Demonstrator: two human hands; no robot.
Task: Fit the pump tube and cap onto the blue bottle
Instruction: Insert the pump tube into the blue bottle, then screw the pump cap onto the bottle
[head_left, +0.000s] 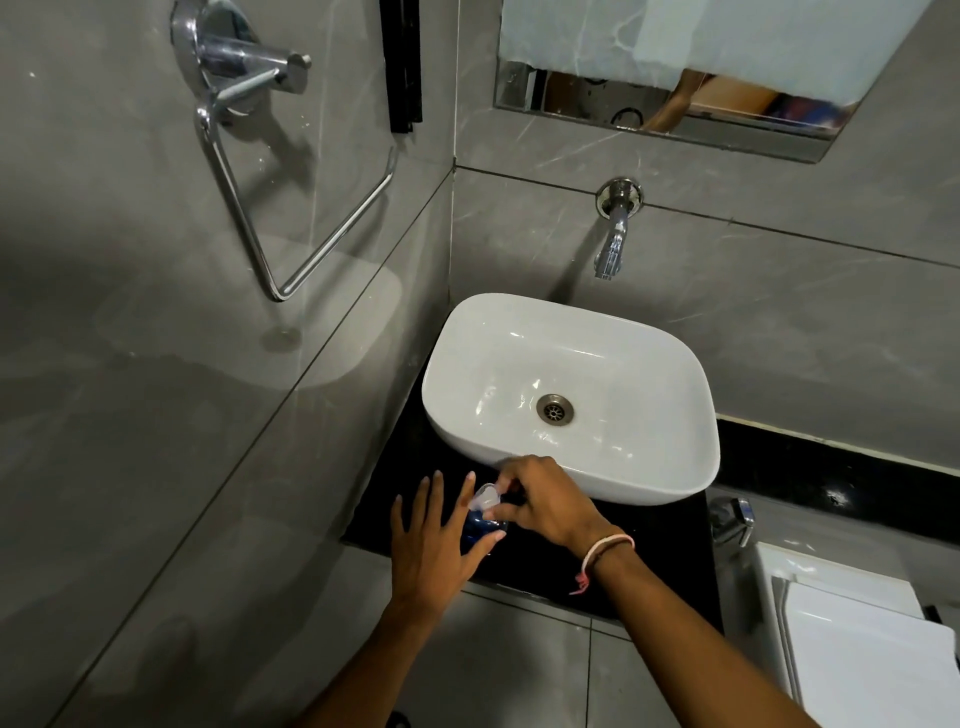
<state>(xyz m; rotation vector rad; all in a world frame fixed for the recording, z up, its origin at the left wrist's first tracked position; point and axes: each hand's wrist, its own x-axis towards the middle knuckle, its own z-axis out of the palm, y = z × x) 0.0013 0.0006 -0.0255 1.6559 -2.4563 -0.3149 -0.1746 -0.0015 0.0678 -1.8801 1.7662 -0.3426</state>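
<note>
Bottle (475, 527), blue, on black bench (545, 566) just in front of white sink (675, 467); contents unclear. Left hand (434, 545) fingers spread, steadying it. Right hand (540, 501) fingers pinch clear cap (484, 500) at bottle top.

Premises: a bathroom, tiled in grey marble-effect slabs. Fixtures noted: a white countertop basin (571, 395) on a black stone counter (545, 566), a wall-mounted chrome tap (613, 239) above it, a chrome towel ring (291, 208) on the side wall, and a mirror (675, 104). A white toilet cistern (852, 639) stands beside the counter.
</note>
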